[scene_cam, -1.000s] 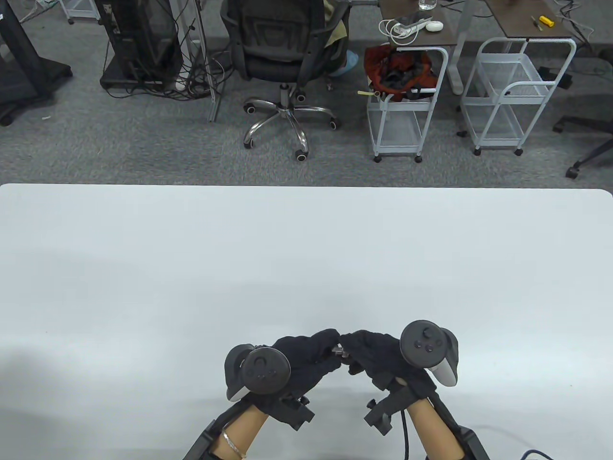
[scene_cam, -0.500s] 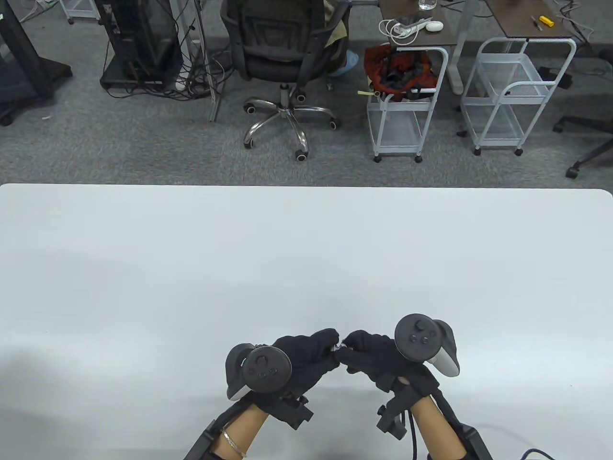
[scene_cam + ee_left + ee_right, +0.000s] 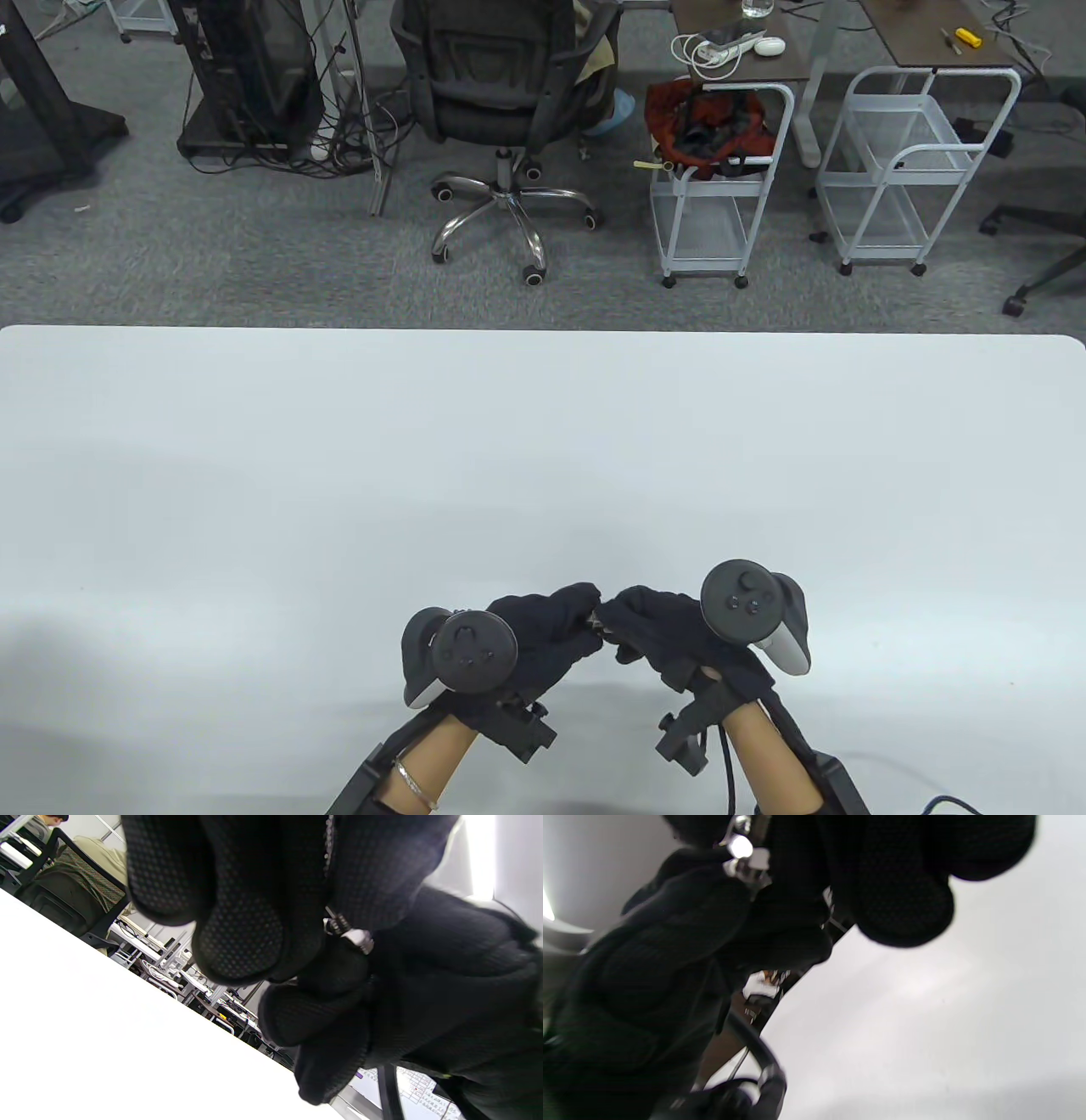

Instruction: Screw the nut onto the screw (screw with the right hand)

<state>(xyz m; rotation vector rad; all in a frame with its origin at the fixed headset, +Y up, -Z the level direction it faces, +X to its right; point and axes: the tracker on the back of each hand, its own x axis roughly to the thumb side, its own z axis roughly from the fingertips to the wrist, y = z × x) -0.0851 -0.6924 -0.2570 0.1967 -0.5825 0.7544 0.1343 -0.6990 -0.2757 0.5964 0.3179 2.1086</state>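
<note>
Both gloved hands meet low at the table's front middle. My left hand pinches the screw; its dark threaded shank sticks out from the left fingers. My right hand pinches a bright metal piece, the nut, on the shank's end. In the table view only a glint of metal shows between the fingertips. In the right wrist view the shiny metal sits between the dark gloves near the top. Most of both parts is hidden by fingers.
The white table stretches far and wide beyond the hands. Past its far edge stand an office chair and two white wire carts.
My right hand has twisted at the wrist: its tracker shifted a little left and away, and the wrist mount swung left. The left hand stayed almost still. Fingertips remain together.
</note>
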